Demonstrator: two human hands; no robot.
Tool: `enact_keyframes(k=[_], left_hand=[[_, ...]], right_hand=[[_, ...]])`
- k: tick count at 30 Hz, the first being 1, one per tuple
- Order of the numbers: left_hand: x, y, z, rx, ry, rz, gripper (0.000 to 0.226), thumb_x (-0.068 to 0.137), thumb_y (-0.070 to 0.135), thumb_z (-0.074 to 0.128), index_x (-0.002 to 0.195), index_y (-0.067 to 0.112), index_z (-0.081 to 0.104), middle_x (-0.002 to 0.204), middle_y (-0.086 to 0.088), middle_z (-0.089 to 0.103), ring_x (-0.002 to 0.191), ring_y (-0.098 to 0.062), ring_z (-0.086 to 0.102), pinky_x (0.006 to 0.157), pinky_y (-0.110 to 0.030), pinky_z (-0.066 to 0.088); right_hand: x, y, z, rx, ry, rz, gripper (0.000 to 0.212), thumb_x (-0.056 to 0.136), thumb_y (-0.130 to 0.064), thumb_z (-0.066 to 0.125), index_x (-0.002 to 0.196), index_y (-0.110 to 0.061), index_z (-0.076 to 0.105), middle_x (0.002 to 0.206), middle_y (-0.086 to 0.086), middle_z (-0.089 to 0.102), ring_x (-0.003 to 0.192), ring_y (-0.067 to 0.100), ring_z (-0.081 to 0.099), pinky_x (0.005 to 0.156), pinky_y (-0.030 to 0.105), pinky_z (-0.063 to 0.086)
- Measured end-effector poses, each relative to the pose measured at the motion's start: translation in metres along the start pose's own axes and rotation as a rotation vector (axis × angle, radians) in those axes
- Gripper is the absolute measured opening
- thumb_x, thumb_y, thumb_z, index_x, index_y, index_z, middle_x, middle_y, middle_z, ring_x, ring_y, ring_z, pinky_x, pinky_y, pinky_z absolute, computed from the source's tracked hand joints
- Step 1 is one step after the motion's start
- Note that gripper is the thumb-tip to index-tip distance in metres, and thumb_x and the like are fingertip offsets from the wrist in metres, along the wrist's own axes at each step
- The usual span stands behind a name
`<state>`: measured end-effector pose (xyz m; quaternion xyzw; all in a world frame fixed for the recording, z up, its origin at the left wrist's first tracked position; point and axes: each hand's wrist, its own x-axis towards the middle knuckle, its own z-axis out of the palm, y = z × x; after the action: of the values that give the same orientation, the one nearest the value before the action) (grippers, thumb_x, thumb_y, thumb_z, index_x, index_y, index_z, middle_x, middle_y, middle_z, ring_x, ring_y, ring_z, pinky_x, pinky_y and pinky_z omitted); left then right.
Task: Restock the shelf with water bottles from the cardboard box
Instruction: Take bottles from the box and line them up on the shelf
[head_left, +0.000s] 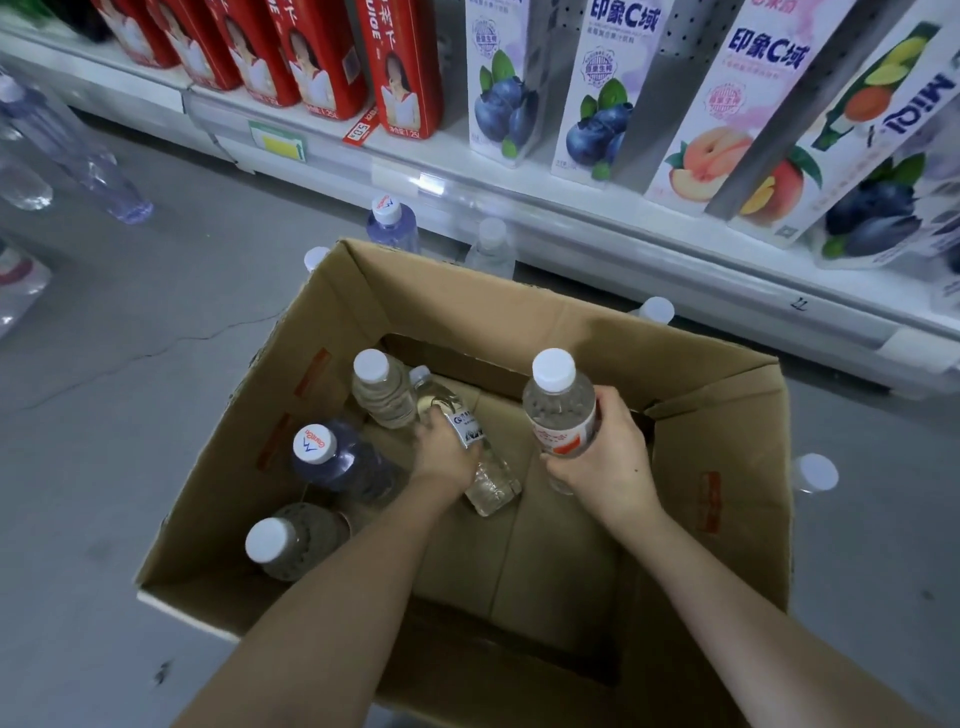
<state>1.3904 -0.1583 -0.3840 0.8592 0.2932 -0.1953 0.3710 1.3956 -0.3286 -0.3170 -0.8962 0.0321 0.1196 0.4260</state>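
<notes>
Grey concrete floor (130, 322) with a crack through it, and a white shelf (571, 208) is seen along the top, stocked with red cartons (322, 57) and blueberry and peach juice cartons (597, 104). An open cardboard box (727, 441) is parked on the floor just in front of the shelf, flaps up. Inside it, a clear lying bottle (488, 478) is gripped round the middle by the left hand (447, 452), fingers wrapped over the label, with its cap end pointed toward the shelf. An upright bottle (558, 410) with a white cap and an orange-red label is held over the right side of the box by the right hand (608, 457), fingers curled round its lower half. Three more are stood along the box's left wall: a white-capped bottle (382, 387) just beside the lying one's neck, a purple bottle (332, 457) with a printed cap, and a near bottle (291, 543) closest to the camera. Outside, a few floor bottles (392, 223) are stood between box and shelf, and some loose bottles (98, 166) are left lying on the floor at far left, pretty blurred.
</notes>
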Motion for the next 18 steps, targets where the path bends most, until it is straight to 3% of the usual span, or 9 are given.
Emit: enact_keyframes(k=[6,11,18], left_hand=[[0.012,0.003,0.029,-0.113,0.010,-0.001,0.096,0.079,0.027,0.071,0.148,0.024,0.004,0.144,-0.024,0.020,0.129,-0.037,0.033,0.102,-0.038,0.035],[0.016,0.022,0.046,-0.193,0.038,-0.113,0.097,0.080,0.025,0.068,0.149,0.032,0.000,0.143,-0.025,0.008,0.114,-0.041,0.051,0.098,-0.034,0.041],[-0.002,0.021,0.031,-0.111,-0.052,-0.145,0.096,0.080,0.017,0.068,0.146,0.041,0.003,0.137,-0.020,0.021,0.120,-0.044,0.043,0.098,-0.041,0.040]], right_hand=[[0.009,0.005,0.008,-0.026,0.014,0.027,0.068,0.063,-0.015,0.085,0.119,-0.023,0.047,0.119,-0.006,0.053,0.104,0.007,0.052,0.082,0.020,0.049],[0.007,0.007,0.011,-0.018,-0.007,0.040,0.068,0.063,-0.015,0.085,0.120,-0.024,0.048,0.120,-0.007,0.053,0.105,0.006,0.052,0.079,0.018,0.047],[0.004,-0.002,-0.002,0.009,-0.012,0.024,0.070,0.064,-0.017,0.085,0.121,-0.026,0.046,0.121,-0.008,0.053,0.102,0.003,0.049,0.073,0.008,0.041]])
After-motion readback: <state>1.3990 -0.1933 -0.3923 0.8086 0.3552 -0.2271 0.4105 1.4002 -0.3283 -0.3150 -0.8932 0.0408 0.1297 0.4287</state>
